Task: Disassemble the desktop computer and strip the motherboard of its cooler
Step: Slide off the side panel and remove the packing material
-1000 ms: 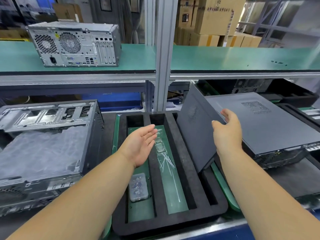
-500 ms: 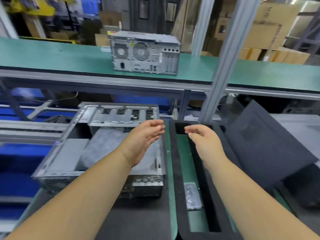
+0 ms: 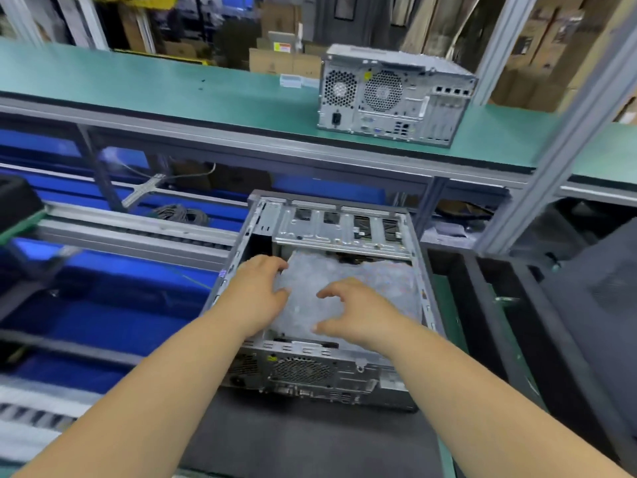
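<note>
— Looking down into the open case (image 3: pixel 320 305): where does it sit?
— On its side on the dark mat (image 3: pixel 310 439), centre of view, open face up, rear ports toward the person. A grey sheet (image 3: pixel 348 288), perhaps plastic wrap, covers what is inside, so the board and cooler are hidden.
— And the hands?
— Both are inside the case over the sheet. The left hand (image 3: pixel 256 298) is at the sheet's left edge, fingers curled down onto it. The right hand (image 3: pixel 355 312) is just beside it, fingers spread and bent like claws, tips at the sheet. Blur keeps me from telling whether either truly pinches it.
— Anything else?
— A second case (image 3: pixel 396 98) stands on the green shelf (image 3: pixel 172 88) behind. A black foam tray (image 3: pixel 482 305) lies just right of the open case.
</note>
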